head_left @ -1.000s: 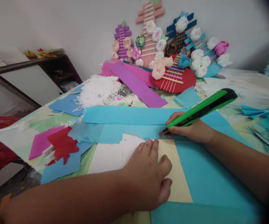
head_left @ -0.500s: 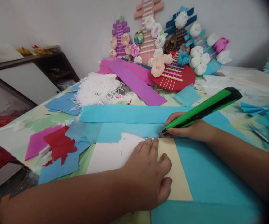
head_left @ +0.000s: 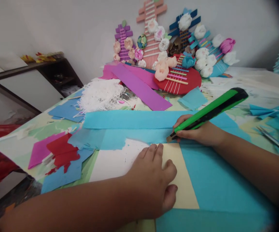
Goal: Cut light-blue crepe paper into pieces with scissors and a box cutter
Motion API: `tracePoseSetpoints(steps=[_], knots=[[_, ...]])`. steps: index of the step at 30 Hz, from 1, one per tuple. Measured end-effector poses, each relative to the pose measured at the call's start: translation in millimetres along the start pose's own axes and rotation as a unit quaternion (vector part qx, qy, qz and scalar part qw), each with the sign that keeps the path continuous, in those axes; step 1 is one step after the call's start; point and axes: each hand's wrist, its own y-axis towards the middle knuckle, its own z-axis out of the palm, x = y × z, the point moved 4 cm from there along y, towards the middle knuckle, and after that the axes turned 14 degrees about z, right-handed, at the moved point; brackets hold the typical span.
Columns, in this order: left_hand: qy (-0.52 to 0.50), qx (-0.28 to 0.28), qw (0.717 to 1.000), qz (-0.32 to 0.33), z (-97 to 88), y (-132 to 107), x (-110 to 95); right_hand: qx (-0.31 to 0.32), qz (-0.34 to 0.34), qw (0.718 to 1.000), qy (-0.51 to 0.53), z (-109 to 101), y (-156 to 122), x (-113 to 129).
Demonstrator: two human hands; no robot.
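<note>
My right hand (head_left: 197,132) grips a green and black utility knife (head_left: 212,109), its tip low over blue paper (head_left: 134,119) by the top edge of a cream sheet (head_left: 186,183). Fingers stretched, my left hand (head_left: 151,180) lies flat on the cream sheet and on a white sheet (head_left: 110,162) beside it. More blue paper (head_left: 216,174) spreads under and to the right of the cream sheet. Part of both sheets is hidden beneath my left hand and forearm.
Scissors (head_left: 274,140) lie at the right. Behind the blue paper are white shredded strands (head_left: 101,96), a purple strip (head_left: 141,85) and a red guitar-shaped craft (head_left: 180,80). Red paper scraps (head_left: 64,151) lie left. A dark cabinet (head_left: 33,87) stands at the far left.
The knife tip has shifted slightly to the right along the top edge of the cream sheet. My left hand stays pressed on the sheets. The whole view has tilted a little.
</note>
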Motion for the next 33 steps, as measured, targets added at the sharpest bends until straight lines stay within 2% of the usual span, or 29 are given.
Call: tracePoseSetpoints(steps=[4, 13, 20, 25, 33], knots=[[-0.009, 0.013, 1.000, 0.000, 0.8, -0.5, 0.6, 0.005, 0.005, 1.000, 0.001, -0.5, 1.1, -0.6], [-0.019, 0.025, 0.999, -0.008, 0.7, 0.0, 0.1, 0.016, -0.008, 0.997, -0.075, 1.7, -0.7, 2.7], [-0.030, 0.059, 0.998, -0.024, 1.4, 1.5, 1.7, 0.016, -0.011, 1.000, -0.016, -2.2, -2.1, -1.0], [-0.028, 0.057, 0.998, -0.027, 0.4, 1.6, 1.0, 0.012, -0.011, 1.000, -0.021, -4.1, -2.1, -0.6], [-0.037, 0.044, 0.998, 0.017, 2.3, 5.6, -1.4, 0.016, -0.017, 0.999, -0.049, -3.0, -4.2, 0.3]])
